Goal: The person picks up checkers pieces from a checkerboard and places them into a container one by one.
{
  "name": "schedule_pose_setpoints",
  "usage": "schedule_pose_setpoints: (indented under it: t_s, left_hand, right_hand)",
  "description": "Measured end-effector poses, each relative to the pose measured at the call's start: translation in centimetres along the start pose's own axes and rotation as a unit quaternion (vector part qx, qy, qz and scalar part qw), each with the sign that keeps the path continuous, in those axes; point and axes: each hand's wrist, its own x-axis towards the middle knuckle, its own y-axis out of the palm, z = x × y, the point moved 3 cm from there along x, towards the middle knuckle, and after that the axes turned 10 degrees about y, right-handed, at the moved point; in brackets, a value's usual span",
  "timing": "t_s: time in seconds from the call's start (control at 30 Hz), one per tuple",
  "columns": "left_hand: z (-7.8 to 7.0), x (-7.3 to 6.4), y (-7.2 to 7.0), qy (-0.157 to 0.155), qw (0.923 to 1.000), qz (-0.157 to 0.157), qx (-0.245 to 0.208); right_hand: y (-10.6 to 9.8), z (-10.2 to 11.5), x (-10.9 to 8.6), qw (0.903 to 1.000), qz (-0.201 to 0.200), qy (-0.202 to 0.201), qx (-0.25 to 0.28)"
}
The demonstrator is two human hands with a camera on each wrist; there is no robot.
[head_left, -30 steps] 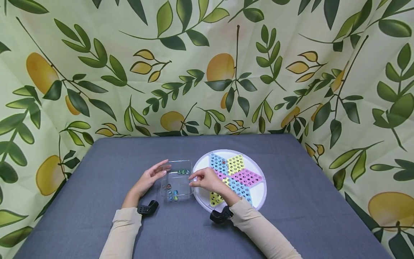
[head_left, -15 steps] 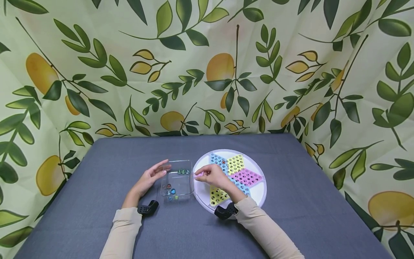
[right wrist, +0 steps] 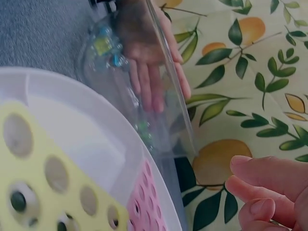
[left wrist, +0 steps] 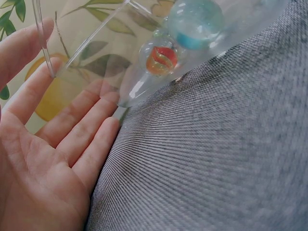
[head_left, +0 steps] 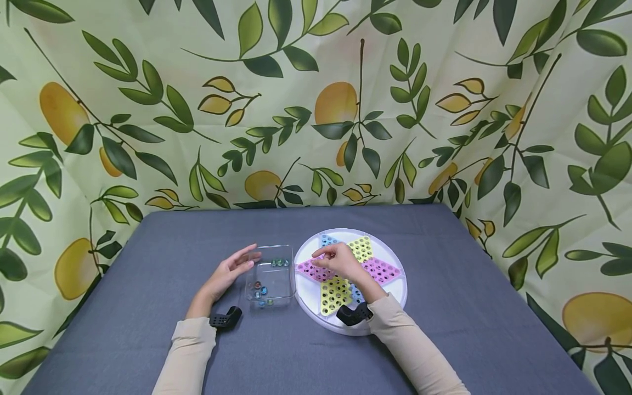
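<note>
A clear plastic container (head_left: 276, 278) holds several glass marbles: green ones (head_left: 280, 263) near its far side, a red-swirled marble (left wrist: 162, 61) and a pale blue marble (left wrist: 195, 23) nearer the front. Along its left wall lies my left hand (head_left: 229, 271), fingers extended and fingertips at the plastic. My right hand (head_left: 340, 260) is over the left part of a round white Chinese checkers board (head_left: 390, 296) with a coloured star of holes. Its thumb and fingers pinch together; a small greenish glassy sliver of a marble (right wrist: 274, 222) shows between them, mostly hidden.
The board stands right beside the container on a grey cloth-covered table (head_left: 469, 329). Behind hangs a leaf-and-fruit patterned curtain (head_left: 316, 109). Black wrist cameras sit on both wrists, the right one (head_left: 353, 314) overlapping the board's front edge in the head view.
My right hand has moved from the container's right edge rightward over the board's pink and blue sections. Marbles at the container's front have shifted a little. My left hand has stayed put.
</note>
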Motion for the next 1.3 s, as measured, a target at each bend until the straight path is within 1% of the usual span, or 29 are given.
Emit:
schedule_pose_setpoints:
  t_s: [0.13, 0.37, 0.43, 0.6, 0.8, 0.93, 1.03, 1.2, 1.3]
  left_hand:
    - [0.0, 0.0, 0.0, -0.003, 1.0000, -0.002, 0.003]
    - [-0.1, -0.1, 0.0, -0.001, 1.0000, 0.001, -0.001]
    - [-0.1, -0.1, 0.1, 0.000, 1.0000, 0.002, -0.002]
    - [0.0, -0.1, 0.1, 0.000, 1.0000, 0.001, -0.002]
    - [0.0, 0.0, 0.0, 0.004, 1.0000, 0.000, 0.000]
    - [0.0, 0.0, 0.0, 0.003, 1.0000, 0.000, 0.002]
    - [0.1, 0.0, 0.0, 0.004, 1.0000, -0.001, 0.003]
    - [0.2, 0.0, -0.1, 0.005, 1.0000, -0.001, 0.002]
    - [0.2, 0.0, -0.1, 0.005, 1.0000, 0.000, 0.002]
  right_hand:
    - [-0.8, -0.3, 0.2, 0.9999, -0.013, 0.002, 0.003]
    - [-1.4, -1.1, 0.4, 0.9991, -0.016, 0.033, 0.021]
    - [-1.6, -1.2, 0.4, 0.9989, -0.018, 0.036, 0.023]
    - [-2.1, -1.6, 0.6, 0.9990, -0.032, 0.024, 0.021]
    - [-2.9, -2.1, 1.0, 0.9977, -0.046, 0.033, 0.038]
    - [-3.5, -2.4, 1.2, 0.9972, -0.056, 0.039, 0.030]
    - [-3.8, -2.7, 1.4, 0.9966, -0.061, 0.049, 0.026]
    - [-4.3, -3.5, 1.8, 0.9938, -0.072, 0.081, 0.026]
    - [-4.6, -4.0, 2.1, 0.9921, -0.081, 0.092, 0.024]
